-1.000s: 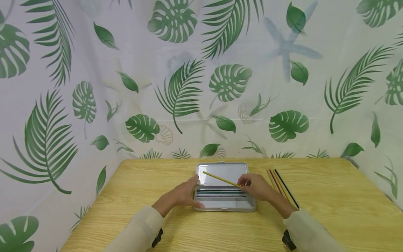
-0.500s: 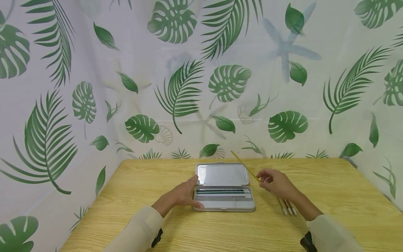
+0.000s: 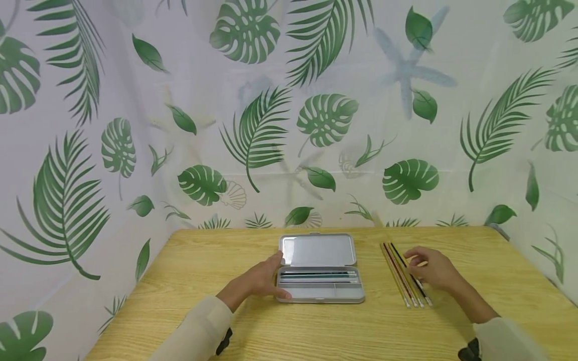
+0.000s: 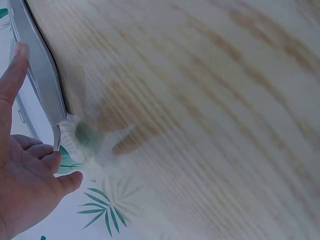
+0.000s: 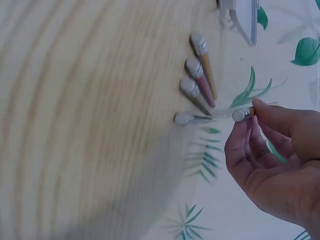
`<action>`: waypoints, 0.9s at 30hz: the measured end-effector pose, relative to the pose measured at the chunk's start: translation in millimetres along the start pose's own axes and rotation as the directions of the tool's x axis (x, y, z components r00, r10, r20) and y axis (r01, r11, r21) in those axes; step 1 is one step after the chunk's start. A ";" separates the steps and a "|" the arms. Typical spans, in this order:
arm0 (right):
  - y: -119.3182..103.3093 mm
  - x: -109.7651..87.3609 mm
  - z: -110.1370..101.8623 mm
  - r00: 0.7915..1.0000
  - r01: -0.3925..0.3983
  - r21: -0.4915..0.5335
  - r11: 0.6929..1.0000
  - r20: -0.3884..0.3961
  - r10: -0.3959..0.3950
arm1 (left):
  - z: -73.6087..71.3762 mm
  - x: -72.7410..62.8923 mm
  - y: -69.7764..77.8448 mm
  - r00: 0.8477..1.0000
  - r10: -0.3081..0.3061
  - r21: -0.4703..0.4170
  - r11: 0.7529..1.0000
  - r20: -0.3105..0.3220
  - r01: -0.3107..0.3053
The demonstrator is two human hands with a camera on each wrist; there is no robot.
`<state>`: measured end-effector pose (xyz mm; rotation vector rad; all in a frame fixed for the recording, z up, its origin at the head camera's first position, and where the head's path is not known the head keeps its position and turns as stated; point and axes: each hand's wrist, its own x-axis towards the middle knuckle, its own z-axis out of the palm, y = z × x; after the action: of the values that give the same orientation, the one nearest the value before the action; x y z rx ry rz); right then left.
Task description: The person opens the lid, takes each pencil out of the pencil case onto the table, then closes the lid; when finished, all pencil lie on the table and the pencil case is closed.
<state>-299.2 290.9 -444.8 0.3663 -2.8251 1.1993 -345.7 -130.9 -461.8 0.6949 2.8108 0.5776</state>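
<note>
An open grey pencil case point(image 3: 319, 293) lies mid-table, its lid point(image 3: 319, 249) tipped back. Dark green and pale pencils point(image 3: 318, 275) lie along its rear compartment. My left hand point(image 3: 258, 279) holds the case's left end, thumb at the front corner and fingers at the lid's edge. To the right, my right hand point(image 3: 431, 268) pinches a yellow pencil point(image 5: 243, 115) near its white eraser end, above the table. In the head view that pencil is mostly lost in blur. Just left of this hand, several pencils point(image 3: 399, 276) lie side by side, eraser ends toward me.
The case's front compartment has a small divider point(image 3: 335, 289) and shows a bare grey floor. The wooden table point(image 3: 203, 250) meets a leaf-printed white cloth point(image 3: 289, 150) at its back and sides.
My right hand has carried the yellow pencil rightward from over the case to beside the row of pencils, swinging its far end round to point away. The left hand has stayed on the case.
</note>
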 end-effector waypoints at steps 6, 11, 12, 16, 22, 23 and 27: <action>20.2 -8.7 -12.4 0.992 -0.121 0.058 0.991 0.046 0.119 | -0.9 -0.8 2.6 1.000 0.000 -0.004 1.000 -0.001 0.000; 27.6 -12.6 -14.9 0.982 -0.188 -0.021 0.982 0.030 0.189 | -0.9 -2.1 2.9 1.000 -0.006 -0.017 1.000 0.002 0.006; 28.3 -13.3 -14.7 0.980 -0.197 -0.028 0.980 0.028 0.198 | -0.8 -2.2 3.0 1.000 -0.008 -0.019 1.000 0.003 0.008; 29.9 -15.8 -12.6 0.973 -0.229 -0.025 0.973 0.019 0.230 | -0.5 -1.7 2.9 1.000 -0.010 -0.020 1.000 0.003 0.010; 28.1 -15.7 -10.0 0.968 -0.249 -0.073 0.966 -0.006 0.249 | -0.6 -0.8 2.0 1.000 0.012 0.003 1.000 -0.007 -0.012; 27.2 -15.3 -9.7 0.968 -0.250 -0.087 0.964 -0.009 0.250 | -0.6 -0.6 1.8 1.000 0.015 0.008 1.000 -0.008 -0.015; 23.4 -12.3 -9.7 0.973 -0.227 -0.199 0.953 -0.013 0.229 | -0.4 -0.3 1.5 1.000 0.017 0.004 1.000 -0.009 -0.017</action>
<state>-293.2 316.0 -456.2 0.0355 -3.0267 0.9312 -345.0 -130.0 -460.8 0.7199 2.8174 0.5791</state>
